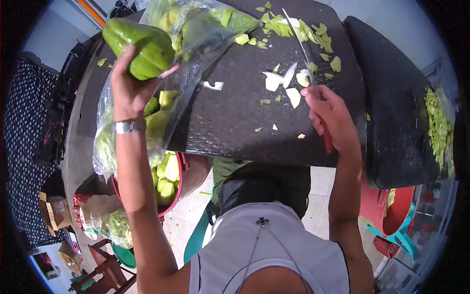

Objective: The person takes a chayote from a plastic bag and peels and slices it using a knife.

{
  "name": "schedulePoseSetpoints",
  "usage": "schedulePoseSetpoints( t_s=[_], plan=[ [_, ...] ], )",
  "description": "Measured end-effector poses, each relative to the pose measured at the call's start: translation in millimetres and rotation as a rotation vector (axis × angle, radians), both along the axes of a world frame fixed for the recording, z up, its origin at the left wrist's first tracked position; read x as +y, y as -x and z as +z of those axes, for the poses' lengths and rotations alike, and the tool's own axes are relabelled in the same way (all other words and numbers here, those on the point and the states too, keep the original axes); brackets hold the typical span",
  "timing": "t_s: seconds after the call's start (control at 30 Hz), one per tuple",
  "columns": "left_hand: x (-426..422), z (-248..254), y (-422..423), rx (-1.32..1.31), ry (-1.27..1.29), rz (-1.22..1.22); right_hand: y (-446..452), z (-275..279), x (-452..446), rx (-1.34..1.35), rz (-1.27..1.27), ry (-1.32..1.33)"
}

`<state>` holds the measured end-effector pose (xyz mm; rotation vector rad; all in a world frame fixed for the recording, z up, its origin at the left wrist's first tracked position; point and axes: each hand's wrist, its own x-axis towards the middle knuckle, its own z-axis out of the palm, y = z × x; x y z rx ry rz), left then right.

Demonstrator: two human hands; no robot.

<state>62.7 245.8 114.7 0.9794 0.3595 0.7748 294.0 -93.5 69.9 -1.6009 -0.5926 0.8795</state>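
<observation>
White sleeveless top (pixel 279 240), smooth cloth, with a fine chain and small dark pendant (pixel 262 222) on it. Dark table (pixel 220 132): woven-textured, apparently rigid, rounded corner at the far right. Clear plastic bag (pixel 198 46): thin, creased, limp, lying over the table's left part and holding green produce. Red bucket (pixel 181 181): round rim, below the near left edge, pale green pieces (pixel 168 188) inside. Green fruit (pixel 139 46): raised above the bag in the left hand (pixel 128 88), whose digits grip its lower end from both sides; some are hidden behind it. Fruit is pear-shaped, lobed, glossy; judged firm, moderately heavy, unlikely to crush, but slippery if the sheen is moisture. Best hold probably a broad cradle round the wide end, fingertips set in the grooves and clear of the face to be cut. Knife (pixel 299 41): long, narrow, stiff-looking blade, red handle (pixel 328 142); right hand (pixel 335 115) grips the handle, fingers closed, blade angled toward the table's far side. White chunks (pixel 272 81): flat-faced, angular, near the blade. Green peelings (pixel 320 36): thin, irregular flakes, scattered beyond them.
</observation>
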Motion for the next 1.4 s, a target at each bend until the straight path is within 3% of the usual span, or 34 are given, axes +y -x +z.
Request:
schedulePoseSetpoints(
  t_s=[0.1,0.17,0.2,0.3,0.37,0.63,0.93,1.13,1.23,1.4],
  plan=[
    [-13,-14,-15,0.097,-0.116,0.015,11,7,7,-0.145,-0.087,0.033],
    [-40,-26,-26,0.17,-0.345,-0.083,6,3,3,-0.283,-0.07,-0.021],
    [-56,-36,-34,0.177,-0.318,-0.145,3,2,1,-0.353,-0.064,-0.045],
    [-108,-55,-59,0.255,-0.395,-0.26,5,20,-5,-0.782,0.029,-0.037],
    [-122,-65,-69,0.339,-0.833,-0.223,13,32,-6,-0.834,0.084,0.016],
    [-148,-86,-84,0.218,-0.844,-0.253,13,25,-6,-0.98,0.168,-0.024],
    [-150,-93,-75,0.272,-0.936,-0.17,8,20,4,-1.025,0.23,0.005],
    [-147,-87,-69,0.306,-0.786,-0.186,-30,15,5,-0.799,0.348,0.048],
    [-152,-94,-71,0.361,-0.776,-0.082,-17,18,11,-0.94,0.257,0.051],
    [-149,-79,-63,0.295,-0.738,-0.165,-30,20,9,-0.969,0.304,0.107]
  ],
)
